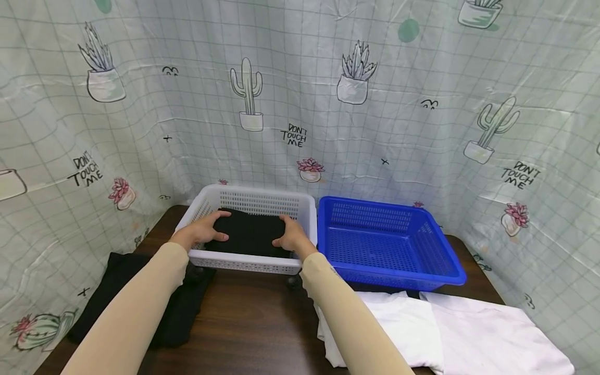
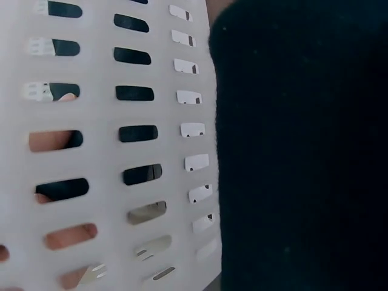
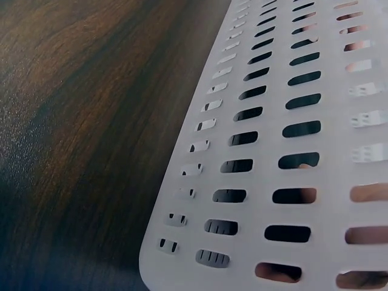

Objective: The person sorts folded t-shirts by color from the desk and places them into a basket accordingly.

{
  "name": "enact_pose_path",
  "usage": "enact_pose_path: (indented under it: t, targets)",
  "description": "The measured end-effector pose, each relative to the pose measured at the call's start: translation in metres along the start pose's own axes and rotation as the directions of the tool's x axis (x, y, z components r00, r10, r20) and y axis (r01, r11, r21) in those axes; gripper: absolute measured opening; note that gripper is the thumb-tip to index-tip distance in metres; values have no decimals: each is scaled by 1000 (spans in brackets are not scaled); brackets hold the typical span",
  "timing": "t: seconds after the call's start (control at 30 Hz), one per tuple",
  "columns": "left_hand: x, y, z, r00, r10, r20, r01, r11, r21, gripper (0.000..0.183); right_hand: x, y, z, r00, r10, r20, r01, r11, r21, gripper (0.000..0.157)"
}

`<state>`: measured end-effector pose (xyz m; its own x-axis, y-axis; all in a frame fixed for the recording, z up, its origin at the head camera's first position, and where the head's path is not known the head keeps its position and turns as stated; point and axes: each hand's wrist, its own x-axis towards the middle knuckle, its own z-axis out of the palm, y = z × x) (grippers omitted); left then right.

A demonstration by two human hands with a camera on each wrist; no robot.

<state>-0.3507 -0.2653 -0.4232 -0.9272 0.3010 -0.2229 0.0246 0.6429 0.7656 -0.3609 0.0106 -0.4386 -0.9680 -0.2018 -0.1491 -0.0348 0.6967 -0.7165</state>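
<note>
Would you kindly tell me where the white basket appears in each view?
Head: the white basket, just left of centre.
Left wrist: its slotted wall fills the left half.
Right wrist: its slotted wall, on the right.
Shared landmark: black cloth inside, seen through slots in both wrist views.

The white basket (image 1: 244, 264) is smooth plastic; inside it, matt black cloth (image 1: 250, 232); right of it, glossy plastic tub (image 1: 370, 250); beneath it, wood-grained table (image 1: 248, 312).

White slotted basket wall (image 3: 262, 182), dark wood-grain tabletop (image 3: 91, 121) alongside, grip (image 3: 368, 193) partly visible through slots (image 3: 303, 128).
</note>
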Motion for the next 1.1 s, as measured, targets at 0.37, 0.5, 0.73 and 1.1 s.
enact_pose_path:
  t: [0.37,0.5,0.73,1.1]
  targets:
    - [1,1,-1,997,-52,49,49,997,65,84,-3,-3,-3,992,97,82,-86,989,-121,78]
    - [1,1,-1,993,-94,78,89,994,63,91,-5,-3,-4,985,111,135,-93,987,-132,84]
    - [3,-1,-1,987,-130,90,124,990,61,92,-2,1,-3,981,111,160,-91,988,-129,90]
    - [2,-1,-1,988,-124,97,125,992,-4,93,-3,-1,-4,980,104,169,-117,991,70,89]
